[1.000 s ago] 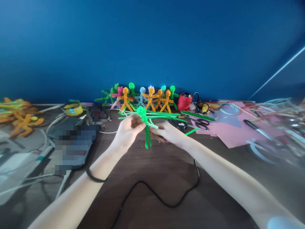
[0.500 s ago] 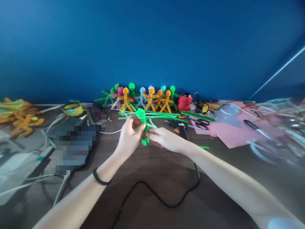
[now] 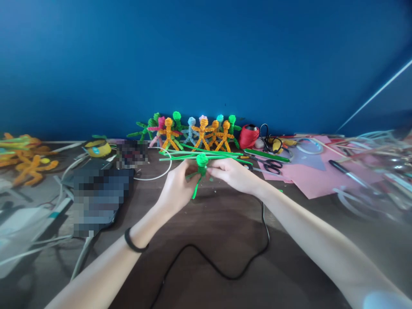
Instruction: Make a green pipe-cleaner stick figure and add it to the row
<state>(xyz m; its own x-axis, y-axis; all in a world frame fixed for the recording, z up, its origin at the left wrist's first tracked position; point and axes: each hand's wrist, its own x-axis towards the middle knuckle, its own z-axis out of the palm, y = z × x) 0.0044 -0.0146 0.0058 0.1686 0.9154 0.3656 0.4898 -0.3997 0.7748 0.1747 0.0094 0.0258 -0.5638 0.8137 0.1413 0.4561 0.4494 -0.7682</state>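
Between my hands is a green pipe-cleaner figure (image 3: 201, 162), upright, its round coiled head on top and a leg hanging below. My left hand (image 3: 178, 184) is closed on its left side, with the thumb near the body. From the other side my right hand (image 3: 230, 174) pinches the figure near its shoulder. Fingers cover most of its arms and middle. Just behind the hands lie several loose green pipe cleaners (image 3: 219, 153). Finished-looking figures in several colours, such as an orange figure (image 3: 203, 134), lean against the wall.
A black cable (image 3: 222, 272) winds over the dark table (image 3: 144, 274). To the right lie scissors (image 3: 273, 166), pink paper (image 3: 305, 182) and a black marker (image 3: 344, 171). A red spool (image 3: 248, 136) stands by the wall. Orange figures (image 3: 35, 167) and a pixelated dark device (image 3: 99, 201) lie left.
The green figure has moved slightly right and down and turned, now upright with its head lower. My right hand has shifted right and up, covering the glue gun.
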